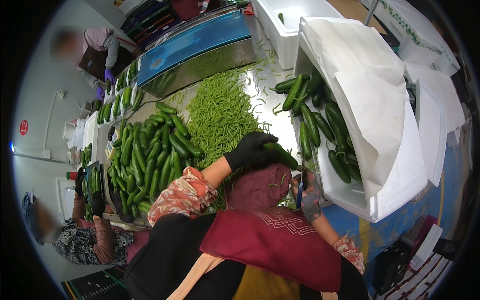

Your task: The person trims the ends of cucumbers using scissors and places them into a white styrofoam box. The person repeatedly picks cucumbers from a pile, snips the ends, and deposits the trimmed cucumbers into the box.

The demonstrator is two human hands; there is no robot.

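My left hand (252,149), in a black glove, grips a dark green cucumber (283,156) near the middle of the worktable. My right hand (308,196), in a grey patterned glove, is closed on a slim knife (301,186), its narrow blade pointing away from me beside the cucumber's right end. Whether the blade touches the cucumber I cannot tell. Below my left hand lies a crumpled maroon cloth (257,186) with a few green bits on it. A tipped white foam box (345,192) at the right holds several cucumbers (336,122), some with stems, spilling toward the table.
Short, thin green stalk-like pieces (220,112) are heaped mid-table. A large cucumber pile (150,155) lies to the left. Beyond stand a blue-topped metal machine (195,47) and another foam box (285,30). Two co-workers handle cucumbers at the left, one in purple gloves (109,75).
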